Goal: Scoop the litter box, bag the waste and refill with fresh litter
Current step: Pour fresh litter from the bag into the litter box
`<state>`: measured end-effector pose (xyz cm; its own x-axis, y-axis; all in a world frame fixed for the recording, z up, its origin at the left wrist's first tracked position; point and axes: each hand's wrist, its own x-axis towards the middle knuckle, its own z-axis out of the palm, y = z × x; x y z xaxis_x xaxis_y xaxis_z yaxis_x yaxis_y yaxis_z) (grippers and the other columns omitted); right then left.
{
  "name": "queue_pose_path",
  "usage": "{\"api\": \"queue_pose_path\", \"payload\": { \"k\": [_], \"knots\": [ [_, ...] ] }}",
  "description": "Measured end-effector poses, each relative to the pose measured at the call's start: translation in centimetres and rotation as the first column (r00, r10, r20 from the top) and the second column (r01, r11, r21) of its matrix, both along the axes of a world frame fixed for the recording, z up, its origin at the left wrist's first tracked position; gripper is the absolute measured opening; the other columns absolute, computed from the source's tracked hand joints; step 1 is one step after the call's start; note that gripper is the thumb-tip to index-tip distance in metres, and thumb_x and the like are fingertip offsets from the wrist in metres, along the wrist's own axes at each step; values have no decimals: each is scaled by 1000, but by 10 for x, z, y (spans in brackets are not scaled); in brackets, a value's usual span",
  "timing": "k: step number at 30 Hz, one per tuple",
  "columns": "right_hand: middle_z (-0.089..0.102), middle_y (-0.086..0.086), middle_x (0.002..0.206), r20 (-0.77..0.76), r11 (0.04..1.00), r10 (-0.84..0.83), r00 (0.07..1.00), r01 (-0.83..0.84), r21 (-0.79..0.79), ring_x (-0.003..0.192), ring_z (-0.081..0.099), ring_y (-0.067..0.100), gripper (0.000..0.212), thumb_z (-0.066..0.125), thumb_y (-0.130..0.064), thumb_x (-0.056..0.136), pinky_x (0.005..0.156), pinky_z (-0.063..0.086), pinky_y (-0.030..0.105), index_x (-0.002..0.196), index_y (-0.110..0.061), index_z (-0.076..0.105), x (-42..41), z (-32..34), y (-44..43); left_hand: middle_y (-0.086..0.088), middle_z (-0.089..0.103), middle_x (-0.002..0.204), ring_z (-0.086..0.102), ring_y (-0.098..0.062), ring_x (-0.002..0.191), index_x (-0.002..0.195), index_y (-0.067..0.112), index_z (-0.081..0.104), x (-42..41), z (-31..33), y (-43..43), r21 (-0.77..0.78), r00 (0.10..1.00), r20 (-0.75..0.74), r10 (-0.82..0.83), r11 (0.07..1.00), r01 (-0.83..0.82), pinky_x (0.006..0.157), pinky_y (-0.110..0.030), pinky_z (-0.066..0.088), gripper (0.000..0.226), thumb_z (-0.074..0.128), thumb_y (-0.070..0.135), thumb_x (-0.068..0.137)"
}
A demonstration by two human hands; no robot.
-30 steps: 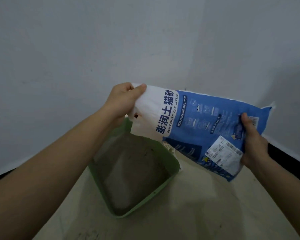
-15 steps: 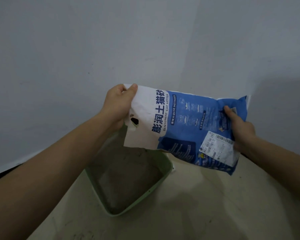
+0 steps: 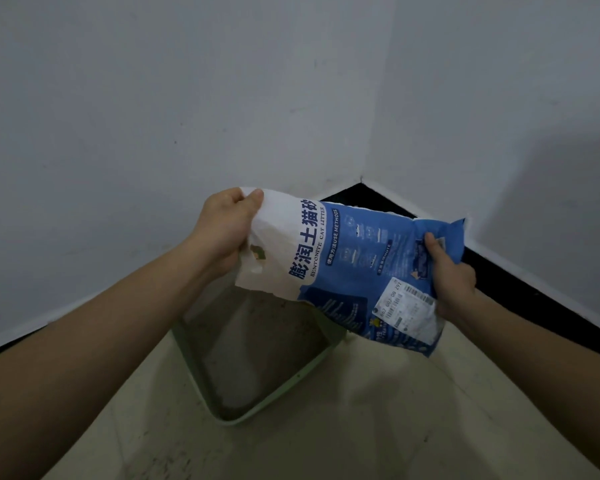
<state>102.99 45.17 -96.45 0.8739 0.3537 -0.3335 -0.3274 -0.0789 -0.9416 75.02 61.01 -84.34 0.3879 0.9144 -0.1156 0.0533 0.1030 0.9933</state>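
Since a second ago the bag (image 3: 347, 271) sits a little higher against the wall corner, and the right hand (image 3: 449, 271) has drawn in toward the left, so the black skirting (image 3: 368, 199) now shows behind the bag's top edge.

That left hand (image 3: 224, 230) is clenched on the white, torn end of the bag, thumb pressed over the top edge, fingers curled behind where I cannot see them. Its forearm runs down to the lower left. The right hand grips the blue end, thumb on the printed face, the rest of the fingers hidden behind the plastic. Between the two hands the bag hangs stretched and slack, tilted so the white end is over the box and the blue end sags lower on the right. Dark blue lettering runs across the white part, and a white shipping label (image 3: 407, 310) sits on the low blue corner, just beside the right wrist.

Under the white end stands the green litter box (image 3: 309, 372), on the pale floor (image 3: 378, 427), close to the room's corner. Its near corner points toward the person. Grey litter (image 3: 257, 341) lies inside; the far part of the box is hidden behind the bag and the left wrist. No stream of litter can be made out below the torn opening.

Grey walls (image 3: 153, 98) meet behind the bag.
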Motion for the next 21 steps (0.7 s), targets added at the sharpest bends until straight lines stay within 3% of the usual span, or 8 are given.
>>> {"api": "queue_pose_path", "payload": {
  "k": [5,8,10,14,16,18,21],
  "knots": [
    [74,8,98,-65,998,66,996,-67,-10,83,73,29,68,85,-61,60,79,59,48,105,-13,68,3,-16,-4,-10,68,80,64,-21,68,89,4,63,20,17,-17,-3,997,74,-2,1000,3,67,-36,57,21,54,19,100],
    [75,11,100,-114,992,120,986,-124,-32,82,74,30,95,84,-73,41,78,60,49,111,-10,68,7,-31,-14,-12,62,80,61,-23,69,84,3,61,32,25,-31,18,997,65,-42,999,41,60,-35,52,23,54,19,99],
    [75,12,101,-169,984,152,974,-164,-62,84,74,32,100,80,-79,43,79,59,51,114,-10,66,10,-46,-19,-13,52,78,54,-21,64,86,4,57,51,36,-44,72,991,73,-109,992,104,57,-33,46,20,55,19,99],
    [71,9,114,-254,948,278,926,-307,-80,99,71,30,83,61,-84,67,86,56,46,120,-20,63,12,-80,-26,-9,45,85,42,-23,71,95,12,56,93,41,-61,146,966,34,-254,958,247,64,-39,36,8,55,20,98],
    [68,9,115,-306,915,302,903,-365,-174,105,66,31,64,48,-77,84,94,52,50,116,-23,62,2,-86,-32,-9,45,87,42,-24,75,96,14,57,105,27,-63,133,957,-28,-287,948,288,66,-40,36,8,55,21,97],
    [64,10,118,-244,877,298,923,-366,-312,106,61,32,41,48,-57,93,98,49,50,115,-23,56,-2,-89,-36,-9,45,87,43,-25,76,95,14,57,115,15,-64,94,944,-68,-324,940,329,67,-41,36,8,55,22,97],
    [52,5,139,104,852,405,908,-334,-404,121,53,34,55,46,-48,89,103,45,55,141,-37,37,3,-87,-32,-10,44,86,41,-25,75,94,13,54,133,10,-68,78,920,-86,-383,918,389,64,-41,36,7,55,20,97]
  ]
}}
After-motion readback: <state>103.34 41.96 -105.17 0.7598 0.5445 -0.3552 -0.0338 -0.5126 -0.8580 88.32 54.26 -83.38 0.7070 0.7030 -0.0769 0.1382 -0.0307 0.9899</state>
